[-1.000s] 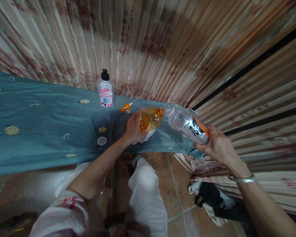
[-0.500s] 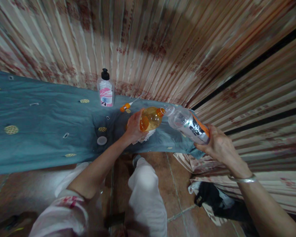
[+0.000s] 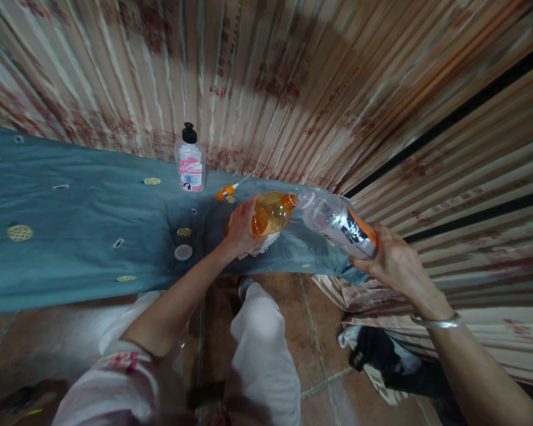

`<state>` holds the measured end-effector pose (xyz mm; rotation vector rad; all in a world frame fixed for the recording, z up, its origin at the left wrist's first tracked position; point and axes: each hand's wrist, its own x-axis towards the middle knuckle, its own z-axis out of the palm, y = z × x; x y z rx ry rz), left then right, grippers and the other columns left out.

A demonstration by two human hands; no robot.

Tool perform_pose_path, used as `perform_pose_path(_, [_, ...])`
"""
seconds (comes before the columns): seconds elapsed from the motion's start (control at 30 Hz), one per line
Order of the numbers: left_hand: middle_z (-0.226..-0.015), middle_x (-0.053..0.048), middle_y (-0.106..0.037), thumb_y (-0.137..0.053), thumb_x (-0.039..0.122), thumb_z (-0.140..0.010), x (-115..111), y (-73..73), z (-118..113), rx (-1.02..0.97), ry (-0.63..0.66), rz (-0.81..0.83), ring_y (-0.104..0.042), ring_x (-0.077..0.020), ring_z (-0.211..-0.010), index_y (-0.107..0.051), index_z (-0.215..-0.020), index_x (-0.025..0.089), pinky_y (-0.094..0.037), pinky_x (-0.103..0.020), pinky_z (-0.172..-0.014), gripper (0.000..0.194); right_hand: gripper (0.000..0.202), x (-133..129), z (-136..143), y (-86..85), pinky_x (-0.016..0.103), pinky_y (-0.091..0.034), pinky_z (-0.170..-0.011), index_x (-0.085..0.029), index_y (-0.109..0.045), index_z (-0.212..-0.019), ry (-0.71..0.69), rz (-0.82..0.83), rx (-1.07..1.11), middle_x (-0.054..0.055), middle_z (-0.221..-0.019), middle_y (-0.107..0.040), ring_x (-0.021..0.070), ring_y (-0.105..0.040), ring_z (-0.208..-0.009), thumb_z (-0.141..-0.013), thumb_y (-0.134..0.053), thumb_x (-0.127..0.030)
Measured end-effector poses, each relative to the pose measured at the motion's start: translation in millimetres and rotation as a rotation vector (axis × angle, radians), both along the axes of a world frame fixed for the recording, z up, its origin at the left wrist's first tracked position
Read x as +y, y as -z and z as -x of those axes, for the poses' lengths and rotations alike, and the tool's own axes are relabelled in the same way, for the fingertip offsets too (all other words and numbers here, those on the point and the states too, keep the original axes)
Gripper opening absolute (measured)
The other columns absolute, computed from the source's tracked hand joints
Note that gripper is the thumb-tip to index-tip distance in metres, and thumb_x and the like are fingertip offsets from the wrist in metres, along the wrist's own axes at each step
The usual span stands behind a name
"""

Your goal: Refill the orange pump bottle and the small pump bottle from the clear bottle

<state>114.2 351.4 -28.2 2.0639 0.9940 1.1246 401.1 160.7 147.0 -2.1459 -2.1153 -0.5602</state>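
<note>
My left hand is wrapped round an orange see-through bottle, tilted with its neck to the right. My right hand grips the base of a clear plastic bottle with an orange and black label, its neck tipped left. The two bottle mouths meet, or nearly so; any liquid passing between them is too small to tell. An orange pump top with a thin tube lies just behind my left hand. Something white and crumpled shows under the orange bottle.
A clear bottle with a black cap and pink label stands at the back of the blue-green cloth. A round white cap lies near the front edge. Pleated curtains hang behind and right. Dark clothing lies on the tiled floor.
</note>
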Motion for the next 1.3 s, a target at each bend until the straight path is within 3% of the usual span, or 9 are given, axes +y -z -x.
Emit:
perform_pose_path(0.67, [-0.151, -0.019, -0.057, -0.091, 0.028, -0.061, -2.0, -6.8, 1.5, 0.043, -0.007, 0.002, -0.057, -0.0408, -0.137, -0.031, -0.16, 0.022, -0.042, -0.058, -0.118, 0.116, 0.075, -0.3, -2.1, 2.2, 0.05, -0.062, -0.08, -0.006, -0.056, -0.137, -0.011, -0.01, -0.028, 0.023, -0.109, -0.075, 0.0403, -0.074, -0.094, -0.077, -0.068, -0.049])
perform_pose_path(1.0, [-0.153, -0.023, -0.055, -0.086, 0.03, -0.063, -5.3, -15.4, 1.0, 0.023, 0.003, 0.066, -0.054, -0.0433, -0.139, -0.034, -0.159, 0.013, -0.039, -0.058, -0.121, 0.111, 0.074, 0.0, -2.3, 2.2, 0.049, -0.062, -0.081, -0.007, -0.055, -0.136, -0.016, -0.011, -0.028, 0.023, -0.111, -0.075, 0.0403, -0.074, -0.095, -0.077, -0.069, -0.048])
perform_pose_path(1.13, [-0.153, -0.021, -0.055, -0.088, 0.027, -0.06, -4.8, -14.5, 1.1, 0.028, 0.001, 0.072, -0.054, -0.0415, -0.139, -0.036, -0.16, 0.018, -0.04, -0.057, -0.121, 0.113, 0.071, -0.1, -2.0, 2.5, 0.048, -0.061, -0.08, -0.008, -0.056, -0.136, -0.014, -0.012, -0.03, 0.022, -0.11, -0.075, 0.0392, -0.074, -0.095, -0.077, -0.068, -0.047])
perform_pose_path(1.3, [-0.149, -0.02, -0.057, -0.089, 0.028, -0.061, -3.6, -11.5, 0.8, 0.039, -0.002, 0.042, -0.055, -0.0392, -0.137, -0.034, -0.16, 0.016, -0.041, -0.058, -0.12, 0.114, 0.07, -0.8, -0.7, 3.0, 0.048, -0.061, -0.079, -0.008, -0.056, -0.135, 0.001, -0.022, -0.033, 0.023, -0.111, -0.075, 0.0394, -0.074, -0.094, -0.077, -0.068, -0.046])
